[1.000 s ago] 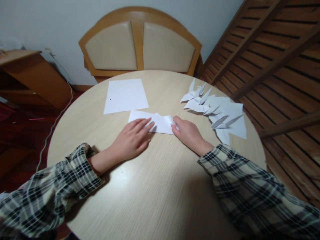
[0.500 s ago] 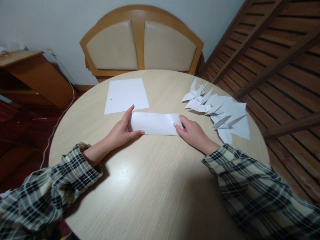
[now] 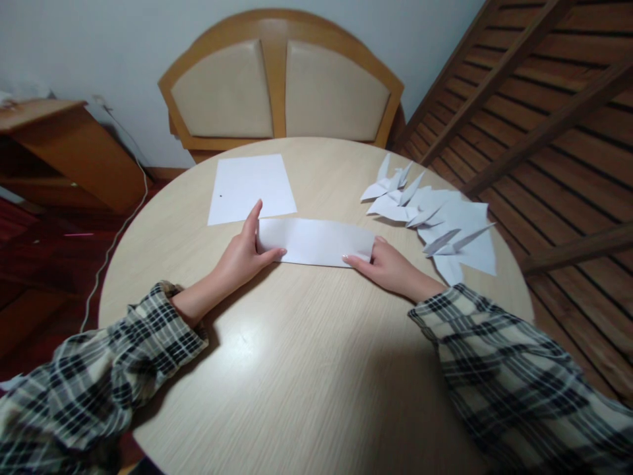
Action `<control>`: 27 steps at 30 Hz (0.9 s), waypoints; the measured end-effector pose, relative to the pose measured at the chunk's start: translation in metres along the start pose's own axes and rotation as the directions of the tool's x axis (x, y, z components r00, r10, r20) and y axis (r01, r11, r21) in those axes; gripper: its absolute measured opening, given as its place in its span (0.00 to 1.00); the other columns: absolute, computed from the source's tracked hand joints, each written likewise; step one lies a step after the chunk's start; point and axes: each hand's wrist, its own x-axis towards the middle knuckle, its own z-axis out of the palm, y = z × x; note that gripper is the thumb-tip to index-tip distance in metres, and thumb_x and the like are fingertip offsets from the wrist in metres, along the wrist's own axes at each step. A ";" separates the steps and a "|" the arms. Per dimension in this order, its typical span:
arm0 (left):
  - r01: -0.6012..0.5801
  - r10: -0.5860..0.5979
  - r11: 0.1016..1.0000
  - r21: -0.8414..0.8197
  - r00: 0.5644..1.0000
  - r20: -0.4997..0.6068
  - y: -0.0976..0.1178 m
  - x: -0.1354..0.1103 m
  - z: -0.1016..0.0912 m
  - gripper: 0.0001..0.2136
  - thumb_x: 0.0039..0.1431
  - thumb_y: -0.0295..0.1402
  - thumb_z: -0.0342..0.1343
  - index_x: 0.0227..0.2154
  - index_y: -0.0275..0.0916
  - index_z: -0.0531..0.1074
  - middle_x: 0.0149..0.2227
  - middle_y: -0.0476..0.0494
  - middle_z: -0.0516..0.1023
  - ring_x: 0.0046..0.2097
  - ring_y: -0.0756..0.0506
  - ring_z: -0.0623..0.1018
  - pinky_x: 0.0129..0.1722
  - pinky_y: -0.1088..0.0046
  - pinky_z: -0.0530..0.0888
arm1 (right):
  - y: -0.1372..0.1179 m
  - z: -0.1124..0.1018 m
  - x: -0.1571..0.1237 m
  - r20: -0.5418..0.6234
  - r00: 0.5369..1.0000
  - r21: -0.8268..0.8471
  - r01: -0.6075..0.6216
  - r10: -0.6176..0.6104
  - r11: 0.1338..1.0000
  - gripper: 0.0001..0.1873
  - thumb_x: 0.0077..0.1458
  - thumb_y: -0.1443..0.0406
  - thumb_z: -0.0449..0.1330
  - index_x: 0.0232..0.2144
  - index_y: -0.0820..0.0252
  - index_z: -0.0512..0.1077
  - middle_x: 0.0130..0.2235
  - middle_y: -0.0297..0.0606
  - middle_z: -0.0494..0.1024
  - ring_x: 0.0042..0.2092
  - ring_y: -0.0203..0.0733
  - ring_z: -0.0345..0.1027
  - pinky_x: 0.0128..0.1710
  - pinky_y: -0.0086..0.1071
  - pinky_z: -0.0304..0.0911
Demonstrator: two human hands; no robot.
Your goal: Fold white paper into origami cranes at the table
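A folded sheet of white paper (image 3: pixel 316 242) lies lengthwise across the middle of the table, one long edge towards me. My left hand (image 3: pixel 246 252) grips its left end, thumb along the near edge and index finger raised at the far corner. At the other end, my right hand (image 3: pixel 393 265) pinches the paper with its thumb on top; the remaining fingers are hidden behind it. Slightly bowed, the paper curves up near the right hand. Beyond the left hand is a flat white sheet (image 3: pixel 252 188) with a small dark spot.
Several folded paper cranes (image 3: pixel 395 198) stand in a row at the right, some over another white sheet (image 3: pixel 475 231). The round wooden table (image 3: pixel 297 369) has a padded chair (image 3: pixel 279 79) at its far side. A slatted wooden panel (image 3: pixel 544 132) rises on the right.
My right hand has moved a little to the right along the folded paper, and its thumb lies flatter by the near edge. The paper's right end now bows. My left hand has barely shifted.
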 end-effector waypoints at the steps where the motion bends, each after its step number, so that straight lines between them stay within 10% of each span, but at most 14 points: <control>1: 0.009 -0.009 1.000 0.009 1.000 -0.009 0.001 0.001 0.001 0.45 0.54 0.38 0.61 0.68 0.37 0.39 0.29 0.47 0.75 0.25 0.47 0.71 0.27 0.70 0.67 | -0.002 0.001 0.001 -0.001 1.000 0.000 -0.009 0.009 1.000 0.15 0.59 0.56 0.55 0.29 0.62 0.72 0.32 0.42 0.75 0.37 0.45 0.68 0.40 0.37 0.62; 13: -0.079 0.085 0.979 0.187 0.996 -0.026 0.011 0.002 0.005 0.42 0.56 0.35 0.58 0.68 0.35 0.40 0.30 0.46 0.75 0.27 0.44 0.74 0.29 0.69 0.68 | -0.008 0.004 0.001 -0.061 0.998 0.115 0.037 -0.030 0.993 0.09 0.56 0.62 0.56 0.31 0.60 0.75 0.44 0.44 0.79 0.48 0.50 0.71 0.47 0.39 0.62; 27: -0.295 0.326 0.879 0.375 0.945 -0.019 0.003 0.005 0.015 0.35 0.59 0.29 0.54 0.67 0.32 0.46 0.34 0.40 0.77 0.35 0.42 0.76 0.34 0.68 0.71 | -0.004 0.009 0.004 -0.090 0.996 0.161 0.042 -0.027 0.986 0.06 0.53 0.65 0.57 0.26 0.59 0.71 0.37 0.42 0.78 0.50 0.51 0.71 0.48 0.39 0.63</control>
